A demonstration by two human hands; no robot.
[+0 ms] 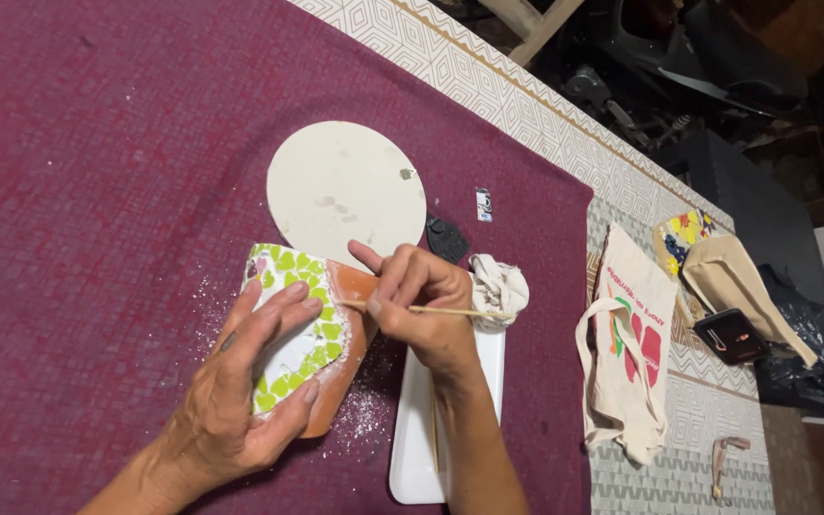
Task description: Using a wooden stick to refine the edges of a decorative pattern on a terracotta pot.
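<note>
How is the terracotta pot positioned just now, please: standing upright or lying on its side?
On its side. The terracotta pot lies on the maroon cloth, its mosaic face up under the left hand.

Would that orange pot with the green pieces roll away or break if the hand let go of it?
The pot lies on its side, so its round shape could probably let it roll a little; the left hand pressing on it likely steadies it. It looks like clay, so it is probably stiff, rather heavy, and could crack if dropped. The soft purple cloth underneath may slow any rolling.
</note>
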